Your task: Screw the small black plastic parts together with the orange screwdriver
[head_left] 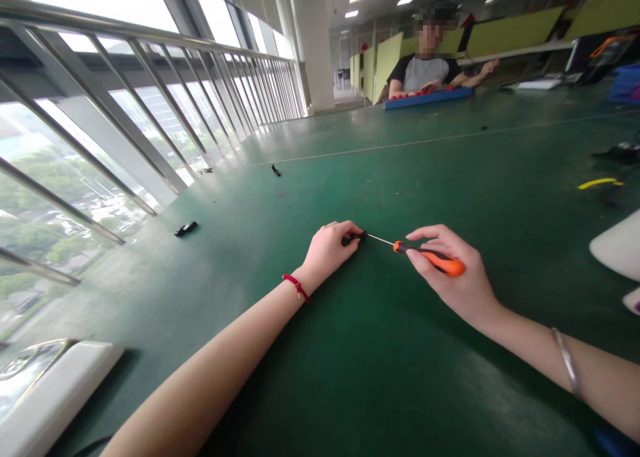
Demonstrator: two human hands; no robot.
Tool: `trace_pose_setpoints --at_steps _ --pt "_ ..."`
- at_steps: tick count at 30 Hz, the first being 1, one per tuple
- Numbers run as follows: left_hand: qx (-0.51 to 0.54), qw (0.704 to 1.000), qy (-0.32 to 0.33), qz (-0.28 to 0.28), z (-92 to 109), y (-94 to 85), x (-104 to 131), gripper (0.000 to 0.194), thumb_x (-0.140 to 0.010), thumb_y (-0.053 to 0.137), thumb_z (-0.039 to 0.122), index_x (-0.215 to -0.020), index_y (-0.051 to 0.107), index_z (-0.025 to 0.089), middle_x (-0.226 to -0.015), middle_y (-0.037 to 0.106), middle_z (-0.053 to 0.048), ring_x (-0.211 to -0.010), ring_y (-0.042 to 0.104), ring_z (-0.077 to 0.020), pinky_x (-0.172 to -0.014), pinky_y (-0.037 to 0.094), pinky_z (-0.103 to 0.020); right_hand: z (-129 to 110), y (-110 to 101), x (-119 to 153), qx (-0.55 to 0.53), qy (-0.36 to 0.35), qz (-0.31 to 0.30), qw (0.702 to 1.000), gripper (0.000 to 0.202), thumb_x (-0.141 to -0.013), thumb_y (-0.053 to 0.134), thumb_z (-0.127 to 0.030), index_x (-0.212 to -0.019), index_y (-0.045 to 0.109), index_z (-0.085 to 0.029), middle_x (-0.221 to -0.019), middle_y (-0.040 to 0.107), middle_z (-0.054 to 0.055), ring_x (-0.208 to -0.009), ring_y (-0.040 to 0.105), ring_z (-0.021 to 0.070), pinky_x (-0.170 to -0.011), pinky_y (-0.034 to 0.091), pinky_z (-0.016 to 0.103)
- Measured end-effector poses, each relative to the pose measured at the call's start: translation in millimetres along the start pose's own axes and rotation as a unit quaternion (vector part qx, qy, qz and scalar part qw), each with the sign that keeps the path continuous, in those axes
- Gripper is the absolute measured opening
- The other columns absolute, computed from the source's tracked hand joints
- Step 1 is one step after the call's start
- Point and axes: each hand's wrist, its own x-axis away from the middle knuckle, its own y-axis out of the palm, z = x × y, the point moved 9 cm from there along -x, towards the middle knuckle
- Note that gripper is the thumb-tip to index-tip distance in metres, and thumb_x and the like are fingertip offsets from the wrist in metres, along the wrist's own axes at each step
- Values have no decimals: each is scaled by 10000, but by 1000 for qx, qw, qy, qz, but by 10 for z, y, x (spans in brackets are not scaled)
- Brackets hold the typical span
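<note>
My left hand (333, 247), with a red cord bracelet at the wrist, pinches a small black part (351, 239) against the green tabletop (310, 350). My fingers cover much of that part, so its exact kind is unclear. In my right hand (453, 277) lies a screwdriver (434, 259) with an orange and black handle, gripped between thumb and fingers. Its thin metal shaft points left, and the tip meets the black part by my left fingertips. Whether the tip sits in a screw is too small to tell.
Small black pieces (187, 229) (276, 171) lie toward the left. A white box (65, 393) stands at the near left, a metal railing (165, 103) behind it. At right are a yellow strip (600, 183) and a white object (620, 247). Across the table, a person (425, 73) sits behind a blue tray (427, 99).
</note>
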Motion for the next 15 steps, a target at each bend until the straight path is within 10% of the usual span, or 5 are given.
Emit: trace_pose_setpoints --at_steps 15 --pt "22 1000 -3 0 -10 -3 -9 172 -805 572 187 -926 694 196 -867 696 -22 -819 634 -160 -767 511 -278 18 -66 0 -12 -6 45 999 165 -805 636 -285 -945 570 -228 -702 607 -8 -557 593 128 -544 503 256"
